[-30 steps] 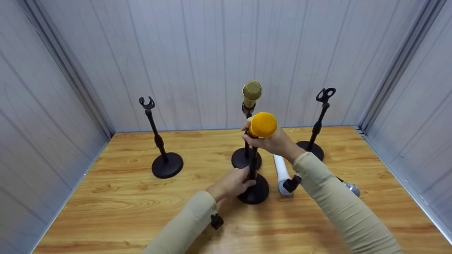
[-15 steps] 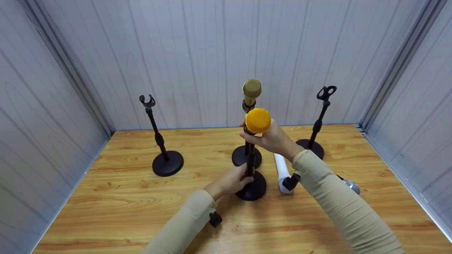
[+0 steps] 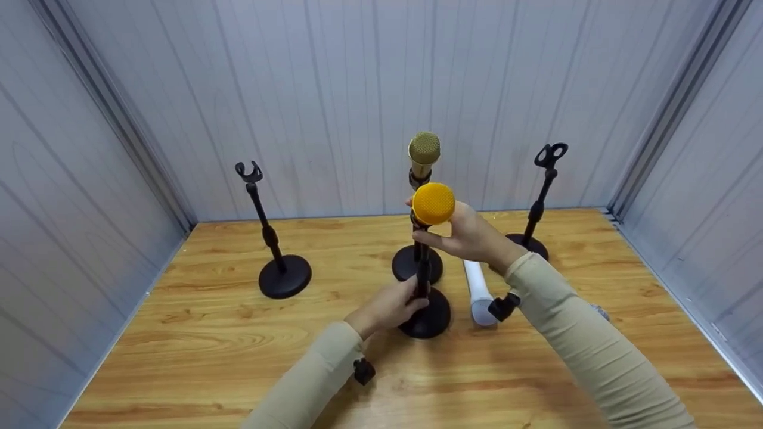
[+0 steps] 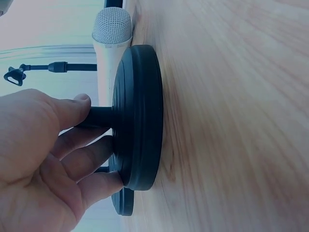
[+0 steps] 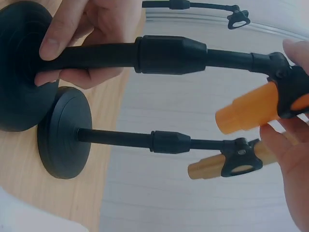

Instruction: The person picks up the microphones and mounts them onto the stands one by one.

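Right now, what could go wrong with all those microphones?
The front stand, which the left hand holds low, could bump the rear stand close behind it and shake the gold microphone. The orange microphone might slip if the right hand lets go before the clip has it firmly. The white microphone lies on the table near the front stand, so a nudge might roll it.

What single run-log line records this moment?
left hand: grips front stand | right hand: around orange microphone | gold microphone: in rear stand

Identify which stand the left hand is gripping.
The front stand, bearing the orange mic; the rear stand bears a gold mic, the left stand and right stand none.
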Demonstrator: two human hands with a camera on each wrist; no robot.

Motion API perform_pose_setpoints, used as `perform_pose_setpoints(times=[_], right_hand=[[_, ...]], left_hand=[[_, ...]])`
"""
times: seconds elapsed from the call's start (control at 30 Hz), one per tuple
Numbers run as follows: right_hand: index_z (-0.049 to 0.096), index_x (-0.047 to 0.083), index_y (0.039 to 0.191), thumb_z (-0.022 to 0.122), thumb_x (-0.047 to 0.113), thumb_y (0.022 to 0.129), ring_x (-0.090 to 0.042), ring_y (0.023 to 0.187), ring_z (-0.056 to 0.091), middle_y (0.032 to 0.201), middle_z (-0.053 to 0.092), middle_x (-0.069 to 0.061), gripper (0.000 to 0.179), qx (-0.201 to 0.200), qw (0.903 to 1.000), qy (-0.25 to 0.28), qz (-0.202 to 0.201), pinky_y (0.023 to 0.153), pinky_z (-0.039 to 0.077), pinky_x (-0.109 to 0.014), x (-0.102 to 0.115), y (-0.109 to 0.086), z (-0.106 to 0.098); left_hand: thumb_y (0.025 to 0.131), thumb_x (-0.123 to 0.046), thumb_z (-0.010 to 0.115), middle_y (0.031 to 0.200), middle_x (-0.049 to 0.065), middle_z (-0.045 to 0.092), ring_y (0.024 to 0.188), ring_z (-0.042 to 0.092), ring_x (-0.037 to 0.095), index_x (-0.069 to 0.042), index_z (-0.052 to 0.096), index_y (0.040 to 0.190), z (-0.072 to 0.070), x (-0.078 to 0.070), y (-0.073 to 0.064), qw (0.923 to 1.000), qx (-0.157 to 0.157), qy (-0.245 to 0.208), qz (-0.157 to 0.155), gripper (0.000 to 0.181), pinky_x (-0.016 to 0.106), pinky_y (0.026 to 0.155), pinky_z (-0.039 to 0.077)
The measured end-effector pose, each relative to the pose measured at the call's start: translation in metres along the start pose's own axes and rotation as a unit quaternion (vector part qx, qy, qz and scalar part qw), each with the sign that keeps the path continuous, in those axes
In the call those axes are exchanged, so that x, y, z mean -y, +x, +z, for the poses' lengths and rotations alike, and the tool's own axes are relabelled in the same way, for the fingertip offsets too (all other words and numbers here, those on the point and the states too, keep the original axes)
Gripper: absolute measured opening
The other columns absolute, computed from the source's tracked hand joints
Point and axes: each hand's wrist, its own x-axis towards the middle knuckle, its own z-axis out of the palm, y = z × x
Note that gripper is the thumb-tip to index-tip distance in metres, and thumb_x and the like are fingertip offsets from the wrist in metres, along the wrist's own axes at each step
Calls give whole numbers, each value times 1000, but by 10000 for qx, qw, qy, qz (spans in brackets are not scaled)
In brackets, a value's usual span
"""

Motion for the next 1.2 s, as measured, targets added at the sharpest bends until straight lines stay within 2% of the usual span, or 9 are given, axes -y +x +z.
perform_pose_setpoints(times=[0.1,0.27,0.37,0.53,0.73,0.9,1.0,1.2], right_hand=[[54,5,139,76,8,92,-24,124,58,134,60,-7,52,-102,9999,1,91,104,48,-41,-1,-8,-8],[49,4,142,77,3,90,-26,130,53,137,57,-10,58,-185,9971,325,656,105,47,-42,-6,-26,-18],[49,7,144,75,8,93,-24,130,53,138,57,-7,57,-1,9947,426,932,107,45,-41,-9,-35,-21],[45,13,149,72,19,97,-25,133,51,141,55,-4,59,314,9916,261,1227,108,44,-46,-16,-49,-23],[43,13,151,72,24,97,-27,132,52,142,56,-6,62,595,9881,168,1411,108,43,-49,-25,-58,-21],[44,12,152,73,22,96,-30,131,54,143,56,-9,64,766,9867,231,1418,106,44,-54,-29,-63,-18],[43,11,153,72,24,97,-30,131,54,144,55,-10,64,946,9843,263,1469,105,44,-56,-31,-64,-17],[42,6,152,71,28,98,-35,136,48,151,47,-15,65,1526,9691,403,1896,108,40,-57,-32,-67,-13]], left_hand=[[104,-19,61,107,1,69,105,66,16,-11,59,118,-1,0,0,10000,51,-30,-22,17,36,90,54],[104,-18,60,113,3,69,110,65,17,-11,59,121,-2,-1,0,9999,98,-78,-19,19,36,94,53],[104,-18,60,112,3,69,109,65,16,-11,58,121,-2,0,-1,9999,86,-105,1,18,36,93,53],[105,-17,59,107,2,68,99,65,13,-13,57,118,-2,3,-4,9998,106,-171,32,14,33,85,53],[106,-16,57,116,2,68,106,64,12,-13,58,123,-7,4,-7,9984,190,-538,-53,18,33,91,52],[105,-15,58,122,8,66,114,64,19,-11,58,127,-19,3,-10,9969,7,-790,30,22,35,96,52],[105,-13,58,121,8,67,113,65,20,-10,57,128,-27,1,-11,9958,-117,-895,160,24,34,94,53],[104,-9,58,116,6,67,103,66,17,-8,57,129,-40,-6,-13,9911,-494,-1161,433,25,30,88,54]])
